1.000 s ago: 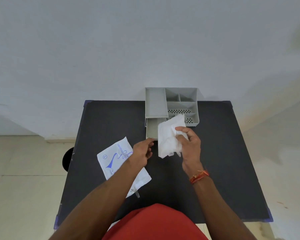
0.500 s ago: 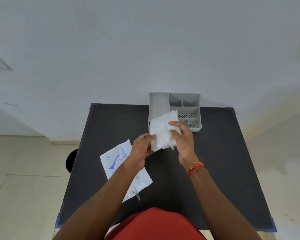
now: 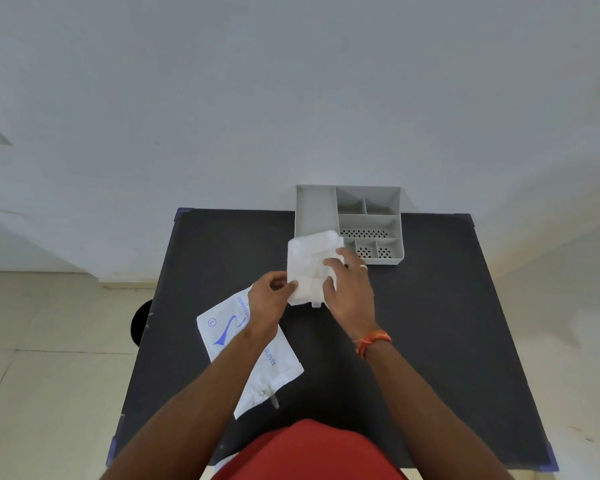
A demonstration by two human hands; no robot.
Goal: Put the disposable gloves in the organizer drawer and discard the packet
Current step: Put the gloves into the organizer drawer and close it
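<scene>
- Both hands, left hand (image 3: 272, 294) and right hand (image 3: 349, 289), pinch the folded disposable gloves (image 3: 310, 268) before the organizer (image 3: 349, 221), likely compacting them to fit.
- Emptied packet (image 3: 253, 355) lies on the desk (image 3: 430, 323), awaiting discard.

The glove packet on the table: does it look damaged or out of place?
The packet lies askew on the black table, partly under the left forearm, its near end torn open and ragged. It is not yet discarded. Nothing else stands out.
</scene>
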